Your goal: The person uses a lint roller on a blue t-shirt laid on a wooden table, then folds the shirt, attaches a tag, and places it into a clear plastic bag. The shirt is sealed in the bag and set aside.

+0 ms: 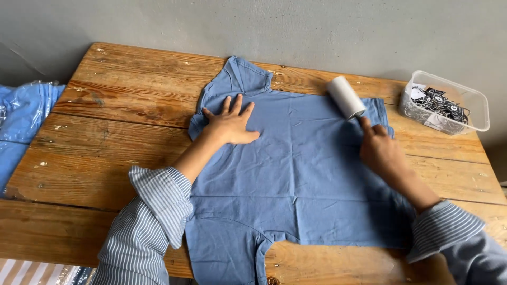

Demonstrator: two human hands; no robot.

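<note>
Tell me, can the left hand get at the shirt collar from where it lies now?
Probably yes. The left hand lies flat on the blue shirt, just below the collar, and nothing lies between them.

Bare desk (105, 153) lies open to your left of the shirt (301, 174); on your right, a clear plastic box (446, 103) of clips blocks the far corner, and bagged blue clothes (24, 116) crowd the left edge.

clear tub of clips (446, 103), bagged blue garments (26, 111)
</note>
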